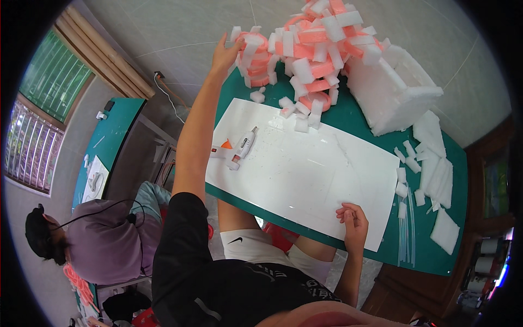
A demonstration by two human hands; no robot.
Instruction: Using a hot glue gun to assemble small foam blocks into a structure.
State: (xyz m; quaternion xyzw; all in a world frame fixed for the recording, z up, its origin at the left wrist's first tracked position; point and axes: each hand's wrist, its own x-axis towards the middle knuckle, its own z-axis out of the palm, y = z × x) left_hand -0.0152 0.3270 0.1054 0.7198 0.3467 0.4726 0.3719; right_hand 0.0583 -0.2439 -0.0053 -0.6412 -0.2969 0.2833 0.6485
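My left hand (226,54) reaches to the far left of the table, its fingers apart against the side of a stack of pink foam rings (256,64) with white foam blocks on them. Whether it bears any of the stack's weight I cannot tell. My right hand (354,222) rests over the near right part of a glossy white board (305,169), fingers loosely bent and apart, with nothing visible in them. A white glue gun (247,143) lies on the board's left side, beside a small orange piece (226,144).
A tall heap of pink rings and white foam blocks (321,46) stands behind the board, next to a white foam box (389,92). Foam sheets (437,177) and clear glue sticks (404,234) lie right on the green table (455,212). Another person (109,240) sits at left.
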